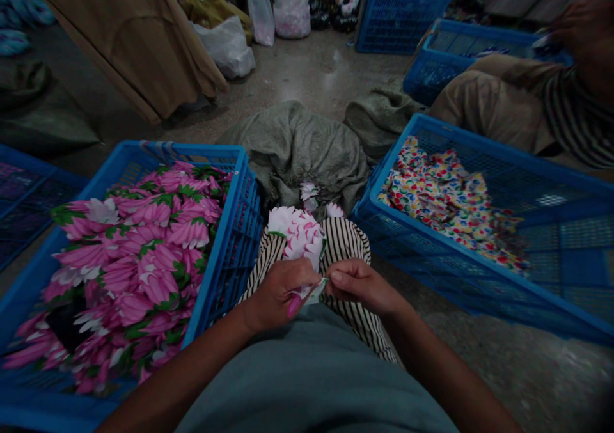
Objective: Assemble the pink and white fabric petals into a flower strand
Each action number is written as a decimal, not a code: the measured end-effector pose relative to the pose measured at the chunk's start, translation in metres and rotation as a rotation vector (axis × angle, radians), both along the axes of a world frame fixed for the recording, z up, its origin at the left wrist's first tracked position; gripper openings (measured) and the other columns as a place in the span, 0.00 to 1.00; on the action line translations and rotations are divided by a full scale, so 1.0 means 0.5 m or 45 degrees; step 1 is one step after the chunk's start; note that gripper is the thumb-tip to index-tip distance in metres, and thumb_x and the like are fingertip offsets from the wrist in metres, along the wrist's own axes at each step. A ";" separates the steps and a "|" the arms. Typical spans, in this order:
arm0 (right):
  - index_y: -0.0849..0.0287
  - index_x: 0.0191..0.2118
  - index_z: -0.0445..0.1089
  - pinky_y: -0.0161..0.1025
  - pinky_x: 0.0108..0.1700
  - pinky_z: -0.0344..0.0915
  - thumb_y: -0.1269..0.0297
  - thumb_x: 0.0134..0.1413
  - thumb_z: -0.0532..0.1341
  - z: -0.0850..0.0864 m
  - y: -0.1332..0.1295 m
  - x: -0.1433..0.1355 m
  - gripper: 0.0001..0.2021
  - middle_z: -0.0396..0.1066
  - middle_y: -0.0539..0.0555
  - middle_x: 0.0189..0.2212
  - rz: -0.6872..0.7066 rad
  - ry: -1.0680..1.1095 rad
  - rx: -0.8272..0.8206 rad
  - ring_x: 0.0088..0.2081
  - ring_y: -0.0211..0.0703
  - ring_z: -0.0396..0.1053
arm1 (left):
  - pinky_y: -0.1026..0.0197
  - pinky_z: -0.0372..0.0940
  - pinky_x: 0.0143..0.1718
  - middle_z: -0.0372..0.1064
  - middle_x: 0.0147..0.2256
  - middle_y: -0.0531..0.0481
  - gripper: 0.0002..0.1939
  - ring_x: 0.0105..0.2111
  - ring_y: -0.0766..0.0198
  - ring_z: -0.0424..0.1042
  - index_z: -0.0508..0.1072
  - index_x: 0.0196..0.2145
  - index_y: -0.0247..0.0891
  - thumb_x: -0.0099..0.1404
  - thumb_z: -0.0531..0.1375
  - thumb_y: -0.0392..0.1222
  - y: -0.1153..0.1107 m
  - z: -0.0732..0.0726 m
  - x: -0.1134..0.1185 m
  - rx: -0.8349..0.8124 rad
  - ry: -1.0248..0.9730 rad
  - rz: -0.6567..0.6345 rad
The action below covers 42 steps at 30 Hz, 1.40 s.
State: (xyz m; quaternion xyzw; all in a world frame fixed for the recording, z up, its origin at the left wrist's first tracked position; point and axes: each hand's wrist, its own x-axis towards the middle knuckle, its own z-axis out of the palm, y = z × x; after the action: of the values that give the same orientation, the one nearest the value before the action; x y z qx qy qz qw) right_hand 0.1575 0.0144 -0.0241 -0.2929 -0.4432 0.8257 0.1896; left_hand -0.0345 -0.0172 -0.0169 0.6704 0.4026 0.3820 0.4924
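Observation:
My left hand is closed around a pink and white fabric flower, low over my lap. Fingertips of my right hand pinch its pale green end, close beside the left fingers; the exact spot they grip is too small to make out. More white and pink petal pieces lie on my striped trousers, just beyond both hands. A few pale petals rest against a grey-green woven sack farther out.
To the left, a blue crate holds many pink flowers with green bases. Another blue crate at right holds colourful dotted fabric pieces. A person in striped sleeves sits beyond it. Plastic bags stand at the back.

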 end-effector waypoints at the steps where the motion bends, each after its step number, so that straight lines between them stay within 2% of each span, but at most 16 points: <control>1: 0.63 0.24 0.67 0.31 0.17 0.36 0.50 0.50 0.57 -0.001 0.001 0.000 0.18 0.48 0.42 0.11 -0.036 -0.006 -0.006 0.14 0.29 0.41 | 0.61 0.55 0.31 0.68 0.25 0.48 0.09 0.26 0.62 0.63 0.75 0.32 0.42 0.53 0.59 0.33 -0.001 -0.001 -0.003 0.044 0.029 -0.010; 5: 0.62 0.26 0.66 0.31 0.17 0.37 0.52 0.52 0.55 -0.011 0.001 0.002 0.17 0.50 0.43 0.14 -0.342 -0.062 -0.016 0.15 0.29 0.43 | 0.62 0.55 0.31 0.68 0.26 0.48 0.09 0.27 0.63 0.64 0.73 0.33 0.41 0.54 0.57 0.32 -0.002 0.001 -0.007 0.202 0.112 -0.045; 7: 0.61 0.30 0.66 0.30 0.17 0.37 0.51 0.53 0.54 -0.016 -0.004 0.001 0.16 0.51 0.43 0.16 -0.448 -0.070 -0.044 0.16 0.29 0.42 | 0.63 0.56 0.31 0.67 0.26 0.49 0.06 0.27 0.65 0.64 0.71 0.32 0.40 0.56 0.57 0.33 -0.001 0.006 0.000 0.171 0.117 0.072; 10: 0.59 0.36 0.65 0.29 0.17 0.37 0.50 0.50 0.57 -0.022 -0.018 -0.010 0.17 0.51 0.43 0.18 -0.482 -0.023 -0.073 0.16 0.29 0.41 | 0.65 0.56 0.30 0.63 0.25 0.53 0.01 0.26 0.67 0.62 0.67 0.27 0.39 0.57 0.57 0.37 0.002 0.017 0.017 -0.077 0.098 0.394; 12: 0.59 0.37 0.64 0.29 0.18 0.40 0.51 0.46 0.60 -0.026 -0.029 -0.025 0.17 0.54 0.44 0.20 -0.483 0.007 -0.046 0.17 0.28 0.44 | 0.67 0.55 0.27 0.59 0.23 0.56 0.05 0.24 0.69 0.60 0.64 0.26 0.39 0.57 0.58 0.40 0.004 0.021 0.028 -0.343 0.003 0.512; 15: 0.60 0.30 0.63 0.29 0.19 0.44 0.54 0.43 0.63 -0.029 -0.036 -0.047 0.14 0.57 0.45 0.20 -0.503 0.006 -0.025 0.19 0.30 0.48 | 0.68 0.54 0.24 0.58 0.21 0.59 0.09 0.20 0.71 0.57 0.62 0.26 0.39 0.55 0.60 0.44 0.005 0.019 0.036 -0.684 -0.230 0.516; 18: 0.60 0.26 0.61 0.30 0.18 0.42 0.56 0.45 0.62 -0.028 -0.032 -0.054 0.13 0.52 0.43 0.17 -0.552 -0.011 -0.031 0.17 0.30 0.45 | 0.69 0.54 0.23 0.60 0.21 0.59 0.11 0.20 0.71 0.59 0.62 0.28 0.39 0.54 0.61 0.45 0.006 0.011 0.037 -0.826 -0.393 0.529; 20: 0.60 0.28 0.62 0.30 0.18 0.40 0.55 0.48 0.60 -0.025 -0.025 -0.048 0.13 0.51 0.43 0.17 -0.522 -0.008 -0.013 0.17 0.30 0.44 | 0.69 0.54 0.23 0.60 0.22 0.59 0.10 0.21 0.71 0.60 0.62 0.28 0.40 0.54 0.60 0.45 0.005 0.007 0.036 -0.850 -0.440 0.549; 25: 0.60 0.32 0.63 0.30 0.21 0.41 0.54 0.53 0.55 -0.021 -0.011 -0.026 0.13 0.54 0.46 0.22 -0.363 0.021 -0.049 0.21 0.30 0.48 | 0.71 0.54 0.22 0.59 0.21 0.60 0.10 0.21 0.72 0.59 0.62 0.27 0.39 0.55 0.61 0.43 0.006 0.007 0.038 -0.799 -0.430 0.536; 30: 0.61 0.28 0.63 0.30 0.20 0.40 0.53 0.51 0.57 -0.023 -0.003 -0.022 0.15 0.50 0.44 0.18 -0.309 0.043 -0.067 0.19 0.30 0.46 | 0.71 0.55 0.22 0.60 0.21 0.60 0.10 0.21 0.73 0.59 0.63 0.27 0.38 0.54 0.61 0.44 0.008 0.013 0.039 -0.782 -0.340 0.512; 36: 0.62 0.24 0.61 0.30 0.21 0.44 0.50 0.50 0.57 -0.019 0.004 -0.024 0.18 0.57 0.45 0.16 -0.250 -0.003 -0.066 0.19 0.30 0.51 | 0.71 0.54 0.20 0.60 0.20 0.60 0.11 0.20 0.73 0.59 0.63 0.26 0.38 0.53 0.61 0.45 0.008 0.020 0.040 -0.827 -0.331 0.500; 42: 0.61 0.18 0.58 0.30 0.18 0.41 0.51 0.51 0.56 -0.019 0.003 -0.021 0.20 0.55 0.44 0.12 -0.248 -0.030 -0.031 0.15 0.28 0.47 | 0.71 0.54 0.21 0.60 0.20 0.60 0.11 0.20 0.73 0.59 0.63 0.27 0.38 0.53 0.62 0.44 0.006 0.018 0.041 -0.835 -0.352 0.492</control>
State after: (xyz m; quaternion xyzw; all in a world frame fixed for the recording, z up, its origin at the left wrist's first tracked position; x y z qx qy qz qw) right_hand 0.1470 0.0161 -0.0337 -0.3466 -0.4049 0.8051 0.2602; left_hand -0.0138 -0.0142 -0.0078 0.3319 0.5517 0.4055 0.6489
